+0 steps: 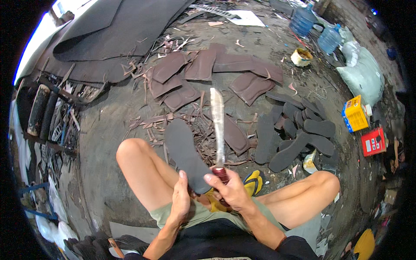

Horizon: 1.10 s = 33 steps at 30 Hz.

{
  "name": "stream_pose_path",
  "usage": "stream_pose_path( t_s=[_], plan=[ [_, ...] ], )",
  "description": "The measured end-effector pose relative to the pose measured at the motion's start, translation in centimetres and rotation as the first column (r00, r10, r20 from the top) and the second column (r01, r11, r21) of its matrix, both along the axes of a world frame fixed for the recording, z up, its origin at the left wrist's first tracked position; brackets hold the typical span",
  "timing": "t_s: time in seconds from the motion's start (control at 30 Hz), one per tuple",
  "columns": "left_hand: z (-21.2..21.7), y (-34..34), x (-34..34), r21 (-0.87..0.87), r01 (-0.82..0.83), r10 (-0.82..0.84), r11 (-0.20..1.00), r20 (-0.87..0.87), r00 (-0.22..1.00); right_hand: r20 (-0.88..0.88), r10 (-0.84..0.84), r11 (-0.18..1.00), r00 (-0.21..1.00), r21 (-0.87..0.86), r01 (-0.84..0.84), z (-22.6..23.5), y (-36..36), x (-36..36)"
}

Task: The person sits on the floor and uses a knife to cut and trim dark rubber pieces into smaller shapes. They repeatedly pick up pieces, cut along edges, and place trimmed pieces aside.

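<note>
Here, left grip in a pinch on one grey sole, right grip around one red-handled knife.

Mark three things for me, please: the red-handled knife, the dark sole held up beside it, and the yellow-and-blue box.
red-handled knife (pixel 218 131): head view, middle of the blade.
dark sole (pixel 184 151): head view, middle of its broad face.
yellow-and-blue box (pixel 358 113): head view, its yellow side.

Ahead on your right, you have two translucent blue water jugs, with a stained pale-yellow pail nearer you. Along your right side lies a bulging pale-green sack; closer to you sit a yellow-and-blue box and a red box.
</note>
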<state>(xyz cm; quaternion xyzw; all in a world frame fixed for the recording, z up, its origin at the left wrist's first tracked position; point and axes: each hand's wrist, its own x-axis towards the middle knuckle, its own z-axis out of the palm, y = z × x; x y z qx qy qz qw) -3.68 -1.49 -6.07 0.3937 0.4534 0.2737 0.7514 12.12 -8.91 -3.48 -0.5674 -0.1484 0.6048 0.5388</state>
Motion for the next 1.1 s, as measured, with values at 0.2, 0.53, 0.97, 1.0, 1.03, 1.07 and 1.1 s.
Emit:
stream_pose_path(
  t_s=[0.2,0.53,0.97,1.0,1.03,1.07,1.1],
  plan=[
    [-5.3,3.2,8.4,0.462,0.483,-0.318,0.743,-0.391,0.864,-0.007,-0.741,0.665,0.672,0.136,0.734,0.4,-4.5,7.1],
    [-21.4,16.7,23.0,0.265,0.937,0.109,-0.226,-0.949,0.295,-0.149,-0.721,0.684,0.677,0.007,0.730,-1.8,-5.7,7.6],
    [-11.6,18.8,16.8,0.567,0.655,-0.139,0.499,-0.694,0.706,-0.086,-0.509,0.856,0.856,0.054,0.514,-1.9,-4.9,6.0],
    [-9.8,18.5,15.7,0.343,0.599,-0.280,0.724,-0.646,0.710,-0.125,-0.481,0.872,0.868,0.036,0.488,-2.1,-4.9,5.6],
    [-8.0,17.4,14.6,0.308,0.430,-0.292,0.849,-0.406,0.866,-0.066,-0.386,0.920,0.920,0.048,0.389,-2.2,-4.9,5.2],
    [-6.3,15.9,13.4,0.145,0.262,-0.232,0.954,-0.193,0.953,0.023,-0.296,0.955,0.955,0.024,0.295,-2.2,-4.9,4.8],
    [-4.5,14.3,12.0,0.128,0.248,-0.233,0.960,-0.119,0.965,0.123,-0.215,0.976,0.969,0.006,0.216,-2.2,-4.9,4.4]
  ],
)
